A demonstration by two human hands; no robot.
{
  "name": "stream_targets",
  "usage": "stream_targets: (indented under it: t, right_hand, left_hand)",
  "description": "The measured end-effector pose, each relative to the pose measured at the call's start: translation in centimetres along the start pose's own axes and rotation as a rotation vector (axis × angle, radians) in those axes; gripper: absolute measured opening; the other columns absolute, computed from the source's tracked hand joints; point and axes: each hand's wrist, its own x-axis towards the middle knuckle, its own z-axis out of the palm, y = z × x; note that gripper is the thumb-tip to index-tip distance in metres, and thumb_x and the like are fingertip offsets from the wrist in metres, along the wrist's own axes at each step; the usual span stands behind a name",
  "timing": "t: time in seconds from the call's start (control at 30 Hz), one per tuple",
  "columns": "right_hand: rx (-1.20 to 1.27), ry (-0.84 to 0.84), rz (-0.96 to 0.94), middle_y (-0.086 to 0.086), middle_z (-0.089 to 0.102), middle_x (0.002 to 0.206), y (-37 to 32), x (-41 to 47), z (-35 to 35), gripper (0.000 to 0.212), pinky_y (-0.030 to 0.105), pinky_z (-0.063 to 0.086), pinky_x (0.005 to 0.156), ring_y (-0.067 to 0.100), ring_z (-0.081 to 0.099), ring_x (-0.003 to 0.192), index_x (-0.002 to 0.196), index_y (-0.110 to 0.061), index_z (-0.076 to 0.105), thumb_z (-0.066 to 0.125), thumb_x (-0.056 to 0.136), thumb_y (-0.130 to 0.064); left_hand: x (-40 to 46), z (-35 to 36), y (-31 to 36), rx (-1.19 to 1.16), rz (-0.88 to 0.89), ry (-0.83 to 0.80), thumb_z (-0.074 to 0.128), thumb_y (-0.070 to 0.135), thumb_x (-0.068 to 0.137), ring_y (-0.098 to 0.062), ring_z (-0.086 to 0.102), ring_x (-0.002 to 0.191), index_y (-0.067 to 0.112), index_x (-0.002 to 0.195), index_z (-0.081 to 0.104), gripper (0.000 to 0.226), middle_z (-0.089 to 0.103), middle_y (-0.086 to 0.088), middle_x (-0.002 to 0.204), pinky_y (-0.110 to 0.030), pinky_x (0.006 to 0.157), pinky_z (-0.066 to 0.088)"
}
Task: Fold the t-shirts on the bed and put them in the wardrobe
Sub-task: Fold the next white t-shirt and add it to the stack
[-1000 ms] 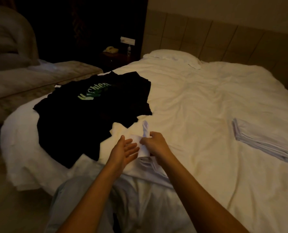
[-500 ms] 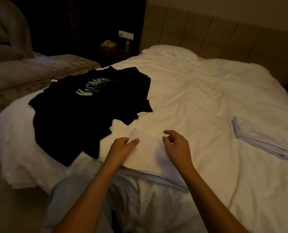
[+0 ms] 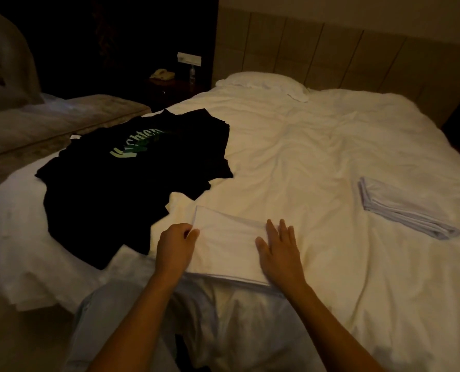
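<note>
A folded white t-shirt [image 3: 223,245] lies at the near edge of the bed [image 3: 304,162]. My left hand [image 3: 175,247] pinches its left edge. My right hand [image 3: 278,252] lies flat on its right part, fingers straight. A black t-shirt [image 3: 121,189] with green lettering is spread out unfolded to the left, partly over a cream garment [image 3: 180,210]. Another folded pale t-shirt [image 3: 403,208] rests on the right side of the bed.
A white pillow [image 3: 261,81] lies at the headboard. A dark nightstand with a phone [image 3: 162,74] and a small bottle stands behind the bed's left corner. A second bed [image 3: 49,122] is at the left. My legs in pale trousers [image 3: 132,326] are against the bed's edge.
The white t-shirt's top part has been laid down flat. My right hand let go of the fabric and moved right, flattening onto it. My left hand shifted to the left edge.
</note>
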Motion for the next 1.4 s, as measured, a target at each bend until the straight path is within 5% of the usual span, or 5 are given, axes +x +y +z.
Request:
stream_targets:
  t: [0.2, 0.33, 0.73, 0.9, 1.4]
  right_hand:
    - [0.546, 0.091, 0.421, 0.020, 0.043, 0.148, 0.9, -0.8, -1.5, 0.069, 0.037, 0.036, 0.108, 0.035, 0.046, 0.132, 0.150, -0.002, 0.029, 0.059, 0.094, -0.031]
    - [0.960, -0.040, 0.573, 0.013, 0.065, 0.100, 1.0, -0.6, -2.5, 0.039, 0.032, 0.048, 0.074, 0.022, 0.061, 0.080, 0.121, 0.005, 0.057, 0.066, 0.091, -0.018]
    - [1.239, 0.157, 0.450, 0.013, 0.072, 0.096, 5.3, -2.8, -6.2, 0.021, 0.040, 0.054, 0.085, 0.027, 0.067, 0.090, 0.104, -0.002, 0.069, 0.072, 0.085, -0.010]
    - [1.217, 0.308, 0.405, 0.004, 0.073, 0.088, 9.4, -4.2, -11.3, 0.006, 0.031, 0.055, 0.073, 0.019, 0.066, 0.079, 0.084, -0.014, 0.069, 0.072, 0.085, -0.009]
    - [1.132, 0.605, 0.593, 0.005, 0.070, 0.084, 26.5, -4.9, -20.6, 0.017, 0.030, 0.051, 0.067, 0.021, 0.065, 0.077, 0.099, -0.005, 0.069, 0.073, 0.084, -0.013]
  left_hand:
    - [-0.3, 0.3, 1.6, 0.073, -0.227, -0.163, 0.042, 0.054, 0.098, -0.036, 0.055, 0.117, 0.005, 0.131, 0.054, 0.060, 0.059, -0.019, 0.129, -0.036, 0.095, 0.042]
    - [-0.1, -0.4, 3.1, -0.113, -0.403, -0.284, 0.046, 0.058, 0.096, -0.036, 0.047, 0.129, 0.001, 0.143, 0.041, 0.074, 0.046, -0.020, 0.145, -0.036, 0.102, 0.038]
    - [-3.2, 0.4, 9.2, -0.701, -0.414, -0.297, 0.062, 0.034, 0.095, -0.022, 0.049, 0.097, 0.002, 0.141, 0.044, 0.059, 0.054, -0.012, 0.127, -0.033, 0.089, 0.041]
    - [-4.6, 3.6, 14.3, -0.772, -0.320, -0.362, 0.057, 0.030, 0.099, -0.014, 0.049, 0.093, 0.006, 0.144, 0.042, 0.053, 0.050, 0.003, 0.114, -0.027, 0.089, 0.037]
    - [-5.0, 20.0, 28.7, -0.730, -0.149, -0.611, 0.054, 0.028, 0.100, -0.008, 0.058, 0.089, 0.026, 0.110, 0.053, 0.010, 0.062, 0.009, 0.097, -0.024, 0.084, 0.040]
